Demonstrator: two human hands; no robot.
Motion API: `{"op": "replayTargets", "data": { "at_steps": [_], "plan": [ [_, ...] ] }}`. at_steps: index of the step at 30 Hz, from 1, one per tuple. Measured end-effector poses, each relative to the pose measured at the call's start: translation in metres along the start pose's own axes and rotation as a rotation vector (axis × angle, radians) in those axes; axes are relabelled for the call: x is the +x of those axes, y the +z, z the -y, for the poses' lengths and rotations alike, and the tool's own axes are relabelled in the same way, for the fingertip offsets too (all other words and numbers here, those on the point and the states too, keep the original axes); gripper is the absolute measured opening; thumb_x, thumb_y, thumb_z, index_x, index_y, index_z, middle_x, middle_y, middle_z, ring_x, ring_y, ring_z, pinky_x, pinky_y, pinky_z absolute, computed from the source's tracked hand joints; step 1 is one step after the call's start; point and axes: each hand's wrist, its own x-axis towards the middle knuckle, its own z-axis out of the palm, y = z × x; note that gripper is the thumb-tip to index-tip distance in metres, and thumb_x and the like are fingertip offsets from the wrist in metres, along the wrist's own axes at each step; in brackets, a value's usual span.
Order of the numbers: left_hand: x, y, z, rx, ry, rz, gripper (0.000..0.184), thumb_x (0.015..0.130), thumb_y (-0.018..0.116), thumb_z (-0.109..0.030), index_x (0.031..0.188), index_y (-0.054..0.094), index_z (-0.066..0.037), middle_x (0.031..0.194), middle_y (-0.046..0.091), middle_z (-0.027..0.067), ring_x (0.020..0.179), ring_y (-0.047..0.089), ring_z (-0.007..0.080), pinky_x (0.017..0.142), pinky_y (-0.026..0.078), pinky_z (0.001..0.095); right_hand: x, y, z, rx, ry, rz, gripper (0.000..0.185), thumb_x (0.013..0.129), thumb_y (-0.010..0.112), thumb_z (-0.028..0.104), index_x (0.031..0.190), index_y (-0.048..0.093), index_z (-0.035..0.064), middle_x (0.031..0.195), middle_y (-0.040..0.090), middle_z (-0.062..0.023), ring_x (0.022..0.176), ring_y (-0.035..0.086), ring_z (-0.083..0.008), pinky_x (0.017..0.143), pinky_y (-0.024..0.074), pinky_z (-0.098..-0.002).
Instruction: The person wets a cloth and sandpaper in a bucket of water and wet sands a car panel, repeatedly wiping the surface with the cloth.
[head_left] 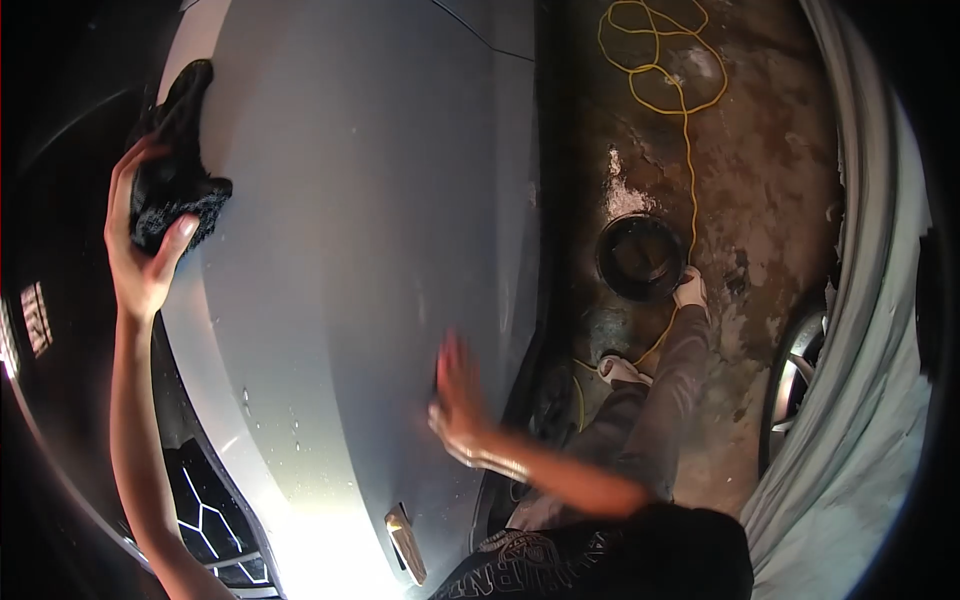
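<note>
My left hand is closed on a black fluffy cloth, thumb on the near side and fingers along the outer edge. The cloth lies at the edge of a silver-grey car's side panel, beside the dark glass. Low on the same panel is my right hand, smeared by motion. A small dark patch shows at its edge, and I cannot make out whether it holds anything. Water drops dot the panel, and a shiny door handle sits nearer my body.
On the wet, stained floor stands a black bucket beside my shoe. A yellow cord loops at the back and runs past the bucket to my feet. To the right, a grey cover hangs over something with a wheel.
</note>
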Motion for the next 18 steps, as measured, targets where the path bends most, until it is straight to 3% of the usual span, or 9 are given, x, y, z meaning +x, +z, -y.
{"op": "replayTargets", "data": {
  "at_steps": [3, 4, 6, 9, 12, 14, 15, 16, 18],
  "plan": [
    [-0.003, 0.0, 0.0, 0.007, -0.027, 0.015, 0.067, 0.078, 0.075, -0.04, 0.126, 0.055, 0.002, 0.135, 0.052, 0.02, 0.125, 0.051, 0.0333, 0.107, 0.037, 0.0447, 0.204, -0.12, -0.038, 0.163, -0.102, -0.369, 0.064, 0.106, 0.03, 0.032, 0.154, 0.005, -0.0021, 0.162, 0.003, -0.0214, 0.151, 0.002, -0.0352, 0.121, 0.0043, -0.0522],
    [-0.004, 0.001, -0.002, 0.009, -0.029, 0.017, 0.067, 0.078, 0.075, -0.04, 0.126, 0.055, 0.002, 0.135, 0.052, 0.02, 0.125, 0.051, 0.0333, 0.107, 0.037, 0.0447, 0.253, -0.155, -0.045, 0.126, -0.019, -0.395, 0.065, 0.106, 0.024, 0.038, 0.154, 0.006, -0.0029, 0.162, 0.004, -0.022, 0.151, 0.004, -0.0326, 0.121, 0.0062, -0.0483],
    [0.0, 0.0, -0.002, 0.006, -0.041, 0.024, 0.07, 0.077, 0.075, -0.044, 0.125, 0.055, 0.002, 0.135, 0.052, 0.0212, 0.124, 0.051, 0.0344, 0.107, 0.037, 0.0451, 0.261, -0.152, -0.048, 0.202, -0.052, -0.403, 0.065, 0.106, 0.024, 0.038, 0.153, 0.007, -0.0034, 0.162, 0.005, -0.0222, 0.151, 0.005, -0.0333, 0.121, 0.0065, -0.0486],
    [-0.003, -0.004, 0.003, 0.026, -0.051, 0.044, 0.073, 0.076, 0.072, -0.049, 0.124, 0.054, 0.003, 0.138, 0.048, 0.025, 0.127, 0.049, 0.0379, 0.108, 0.036, 0.0477, 0.147, -0.084, -0.018, 0.083, -0.015, -0.296, 0.073, 0.104, 0.03, 0.043, 0.154, 0.0, -0.0021, 0.162, -0.003, -0.0221, 0.149, -0.001, -0.0409, 0.119, 0.0091, -0.0588],
    [-0.008, -0.004, 0.007, 0.022, -0.086, 0.077, 0.078, 0.076, 0.07, -0.056, 0.123, 0.052, 0.004, 0.141, 0.044, 0.0282, 0.13, 0.046, 0.0404, 0.109, 0.034, 0.0505, 0.004, -0.003, 0.012, 0.095, -0.109, -0.075, 0.088, 0.096, 0.054, 0.038, 0.153, 0.001, -0.0043, 0.158, -0.009, -0.0318, 0.144, -0.004, -0.0552, 0.112, 0.0113, -0.0707],
    [-0.011, -0.006, 0.002, 0.017, -0.134, 0.096, 0.08, 0.078, 0.067, -0.063, 0.122, 0.051, 0.002, 0.142, 0.042, 0.0298, 0.132, 0.042, 0.0425, 0.11, 0.031, 0.0532, 0.062, -0.054, 0.021, 0.002, 0.072, 0.108, 0.087, 0.097, 0.051, 0.039, 0.153, 0.0, -0.004, 0.159, -0.008, -0.0291, 0.146, -0.006, -0.052, 0.114, 0.0085, -0.0673],
    [-0.012, -0.005, 0.004, 0.024, -0.121, 0.086, 0.081, 0.078, 0.067, -0.065, 0.123, 0.051, 0.001, 0.142, 0.042, 0.03, 0.133, 0.042, 0.0436, 0.11, 0.03, 0.0545, 0.126, -0.089, 0.008, 0.052, 0.051, -0.058, 0.08, 0.101, 0.045, 0.037, 0.154, -0.001, -0.0023, 0.161, -0.008, -0.0244, 0.148, -0.007, -0.0451, 0.117, 0.0035, -0.0629],
    [-0.014, -0.003, 0.006, 0.034, -0.115, 0.08, 0.081, 0.079, 0.066, -0.066, 0.124, 0.05, 0.0, 0.142, 0.042, 0.0303, 0.133, 0.041, 0.0447, 0.11, 0.029, 0.0558, 0.199, -0.124, -0.009, 0.346, 0.074, -0.211, 0.071, 0.104, 0.035, 0.034, 0.155, -0.002, 0.0008, 0.162, -0.006, -0.02, 0.15, -0.007, -0.038, 0.118, -0.0005, -0.0598],
    [-0.015, -0.002, 0.007, 0.044, -0.122, 0.092, 0.081, 0.079, 0.066, -0.067, 0.126, 0.049, -0.003, 0.141, 0.042, 0.0304, 0.133, 0.04, 0.0461, 0.11, 0.029, 0.0579, 0.31, -0.203, -0.045, 0.254, 0.087, -0.292, 0.067, 0.105, 0.026, 0.036, 0.155, -0.002, 0.0025, 0.163, -0.004, -0.0195, 0.15, -0.004, -0.0359, 0.119, 0.0001, -0.0557]
  ]
}}
